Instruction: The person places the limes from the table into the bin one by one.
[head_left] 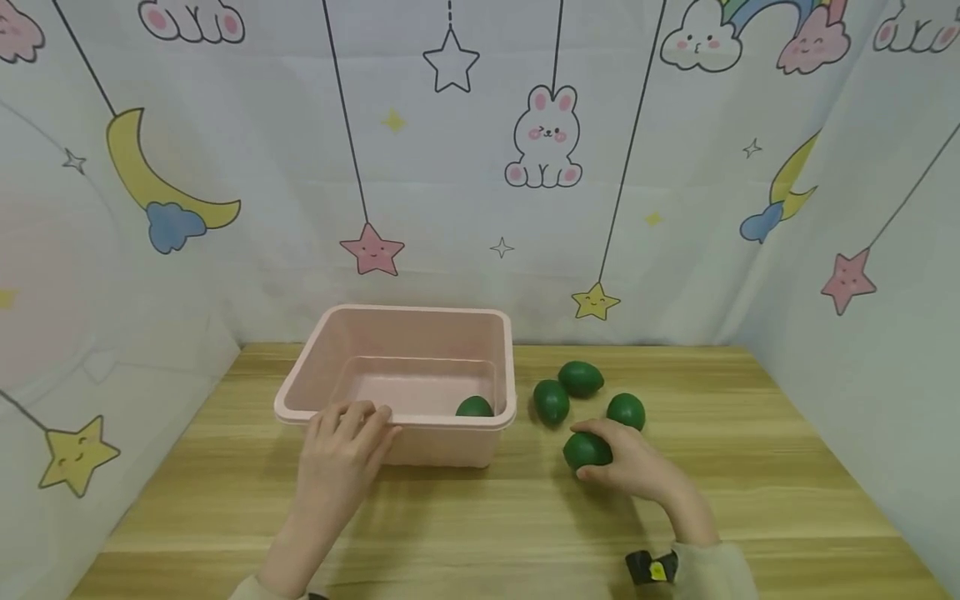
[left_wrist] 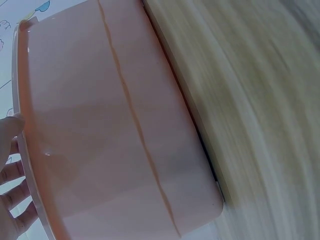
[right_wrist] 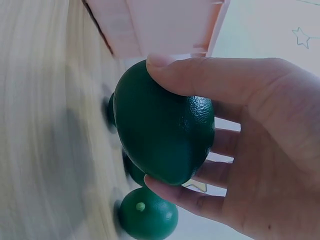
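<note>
My right hand (head_left: 633,462) holds a dark green lime (head_left: 587,451) between thumb and fingers, close over the table. In the right wrist view the held lime (right_wrist: 162,122) is glossy, with its tapered end toward the fingers. Beside that hand a second lime (head_left: 626,411) lies on the wood, and two others, a lime (head_left: 551,402) and a lime (head_left: 581,379), lie farther back. My left hand (head_left: 341,446) grips the front rim of a pink plastic bin (head_left: 420,329), the thumb outside and the fingers over the edge. One lime (head_left: 475,407) is inside the bin, partly hidden by its front wall.
The bin stands on a wooden table (head_left: 487,533), left of the loose limes. A white curtain (head_left: 450,167) printed with stars, moons and rabbits hangs behind the table and along both sides. A black strap piece (head_left: 651,568) is at the right wrist.
</note>
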